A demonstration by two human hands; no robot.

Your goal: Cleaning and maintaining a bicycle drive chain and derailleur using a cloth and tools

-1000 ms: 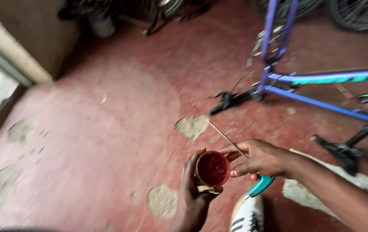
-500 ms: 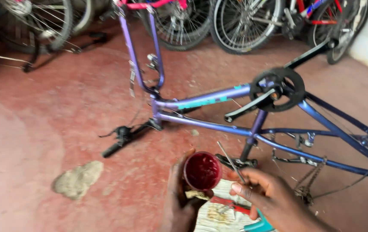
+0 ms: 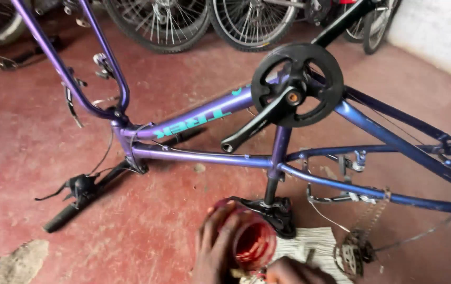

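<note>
Hands low in view: left hand wraps the red jar; right hand's grip cannot be told.

This was a bicycle repair workshop. A stripped purple-blue bicycle frame lay upside down across the middle of the frame on a worn red concrete floor, its black chainring and crank pointing up and its black handlebar resting at lower left. Along the top edge stood several spoked bicycle wheels. A loose chain hung at lower right beside a whitewashed wall.
</note>
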